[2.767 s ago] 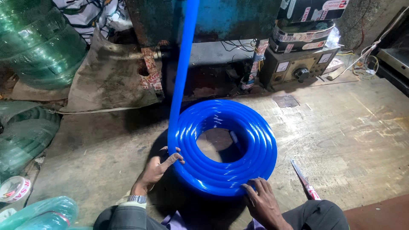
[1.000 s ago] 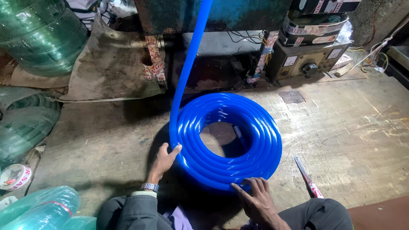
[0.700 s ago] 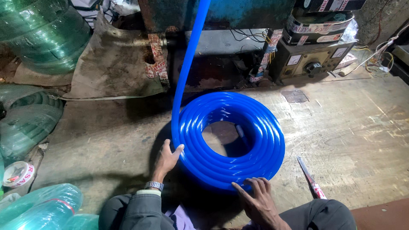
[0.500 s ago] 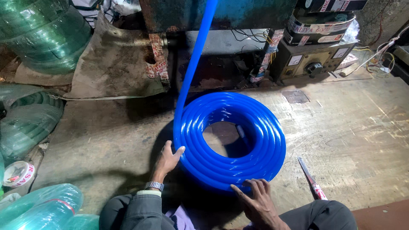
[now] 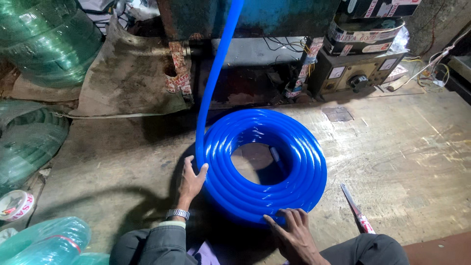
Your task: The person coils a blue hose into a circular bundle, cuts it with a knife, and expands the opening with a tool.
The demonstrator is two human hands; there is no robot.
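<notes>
**Inspector:** Report the position of the glossy blue plastic hose coil (image 5: 265,167).

**Operator:** The coil lies flat on the worn wooden surface (image 5: 402,162), directly in front of the seated person. It stands several turns high, with an open centre. One length of the same blue hose (image 5: 216,83) rises from the coil's left edge to the blue-green machine housing (image 5: 274,17) at the top of the view.

**Inspector:** State of the hands?

**Operator:** The left hand (image 5: 192,177) is open, fingers together, palm pressed against the coil's outer left wall where the rising length leaves it. The right hand (image 5: 293,234) is spread, fingers fanned flat on the near rim. Neither hand pinches or grips the hose.

**Inspector:** Progress?

**Operator:** Judged from the layout, much of the winding is done: many turns are stacked neatly. The hose remains uncut and attached upward, so winding is not finished, and no tie is visible on the coil.

**Inspector:** Adjacent items?

**Operator:** A slim knife with a red-and-white handle (image 5: 357,211) lies just right of the coil, apart from it. Green translucent hose coils (image 5: 44,39) sit far left. A roll of printed tape (image 5: 14,206) rests at the left edge.
</notes>
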